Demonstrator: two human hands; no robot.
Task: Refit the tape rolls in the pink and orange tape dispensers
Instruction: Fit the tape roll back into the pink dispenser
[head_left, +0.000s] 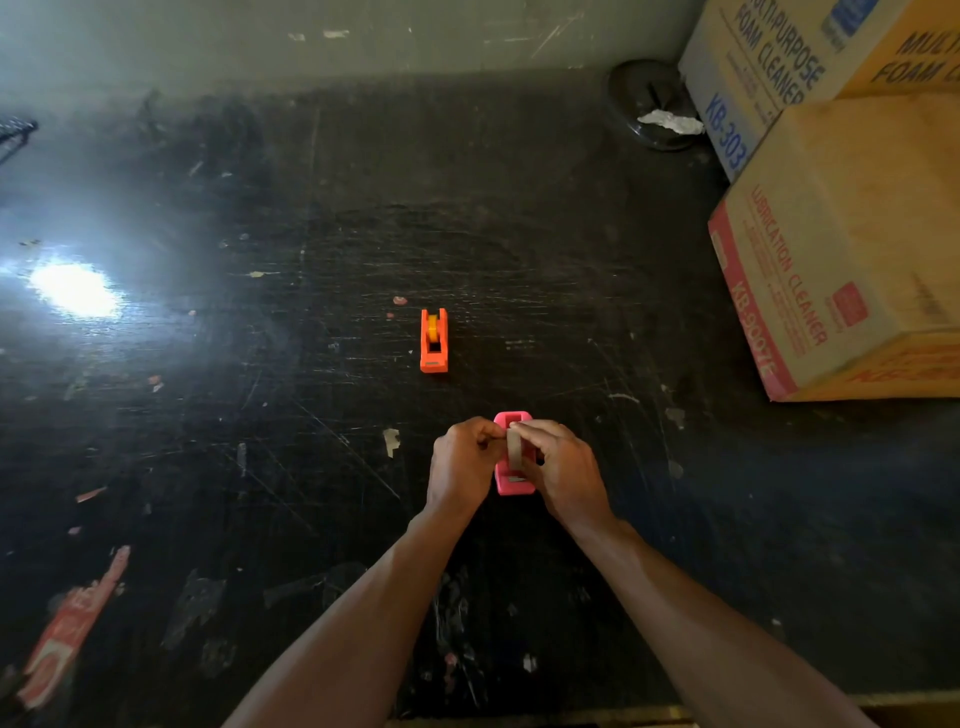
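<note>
Pinching a short strip of pale tape (514, 448) between the fingers of both hands, I hold it stretched over the pink dispenser (513, 483). My left hand (461, 465) is curled, thumb and forefinger closed on the strip's far end; my right hand (561, 467) is closed likewise from the other side, its fingers touching the left's at the top of the strip. Whether a roll sits inside the pink body I cannot tell, since my hands cover its middle.

Count: two dispensers, one pink, one orange. The pink dispenser stands on the bench (291, 426) directly under my hands, a small rounded plastic block with an open slot showing at its far end and a metal cutter at its near end. The orange dispenser (434, 341) stands well apart, farther from me and slightly left, same blocky plastic form, with a yellowish roll seated in its cradle.

The bench top is black, glossy, heavily scratched, with scattered paper scraps and torn red label remnants, and a bright glare at left. Two cardboard cartons (841, 249) are stacked at the right edge, printed in red and blue. One dark round disc (649, 104) lies beside them with crumpled white paper on it.
</note>
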